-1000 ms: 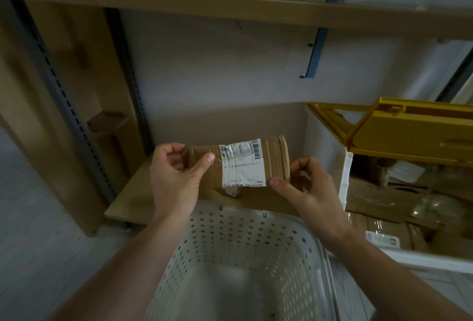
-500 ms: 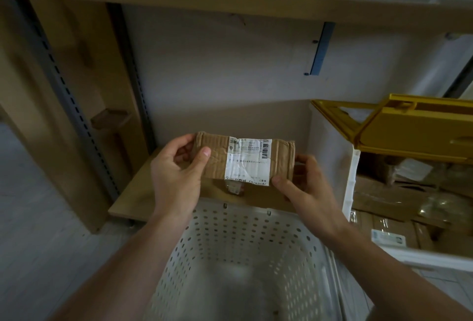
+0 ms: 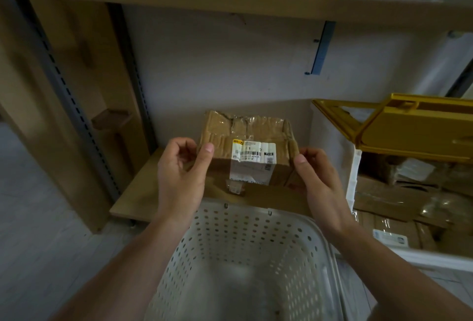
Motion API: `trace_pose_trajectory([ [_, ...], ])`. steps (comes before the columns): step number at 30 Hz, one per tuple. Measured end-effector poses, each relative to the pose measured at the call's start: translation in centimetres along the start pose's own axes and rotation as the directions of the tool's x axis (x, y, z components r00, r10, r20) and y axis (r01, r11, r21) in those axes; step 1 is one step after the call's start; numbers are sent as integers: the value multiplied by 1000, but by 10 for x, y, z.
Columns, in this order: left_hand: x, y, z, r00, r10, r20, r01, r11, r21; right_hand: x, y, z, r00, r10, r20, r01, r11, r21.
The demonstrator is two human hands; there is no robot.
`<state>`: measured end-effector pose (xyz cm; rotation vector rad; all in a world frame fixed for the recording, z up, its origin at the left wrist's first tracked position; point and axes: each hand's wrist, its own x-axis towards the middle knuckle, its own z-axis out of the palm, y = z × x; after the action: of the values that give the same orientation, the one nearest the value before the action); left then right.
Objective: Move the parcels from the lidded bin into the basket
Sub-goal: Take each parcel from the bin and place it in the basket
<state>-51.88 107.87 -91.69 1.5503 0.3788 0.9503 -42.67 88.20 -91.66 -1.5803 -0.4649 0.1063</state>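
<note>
Tilting the parcel (image 3: 247,151) back since the earlier frames, bringing the crumpled, taped top face and the barcode label (image 3: 253,153) up toward the camera, where previously the labelled side alone was facing it. Holding the parcel in a two-handed grip: left hand (image 3: 183,177) pinching the left end, thumb on the front face and fingers curled behind; right hand (image 3: 320,182) clamping the right end the same way. Keeping the parcel in the air above the far rim of the white perforated basket (image 3: 245,249), in front of the wooden shelf (image 3: 138,200), not yet lowered inside. Showing no parcels in the visible part of the basket, so judging the transfer as being at an early stage. Leaving further parcels (image 3: 409,208) in the lidded bin (image 3: 352,180) on the right, its yellow lid (image 3: 414,128) standing open. Noting the risks: releasing too far back, landing the parcel on the shelf or the rim instead of inside; slipping of the thumbs on the glossy tape, dropping it early; snagging the loose tape tab hanging below the label on the basket rim.
</note>
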Motion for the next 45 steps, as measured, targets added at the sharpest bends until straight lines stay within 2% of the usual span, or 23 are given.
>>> trace_pose_trajectory([
  [15, 0, -1, 3, 999, -46, 20, 47, 998, -33, 3, 1, -8, 1000, -15, -1, 15, 998, 60],
  [25, -2, -3, 7, 998, 4, 59, -3, 1000, -25, 1, -2, -11, 999, -43, -8, 43, 997, 65],
  [33, -4, -1, 5, 997, -29, 77, 33, 998, -55, 0, 0, -13, 999, -53, -10, 54, 996, 70],
  [45, -5, -1, 6, 996, 5, 84, -5, 1000, -8, 1, -1, -13, 997, -65, -35, 67, 996, 59],
])
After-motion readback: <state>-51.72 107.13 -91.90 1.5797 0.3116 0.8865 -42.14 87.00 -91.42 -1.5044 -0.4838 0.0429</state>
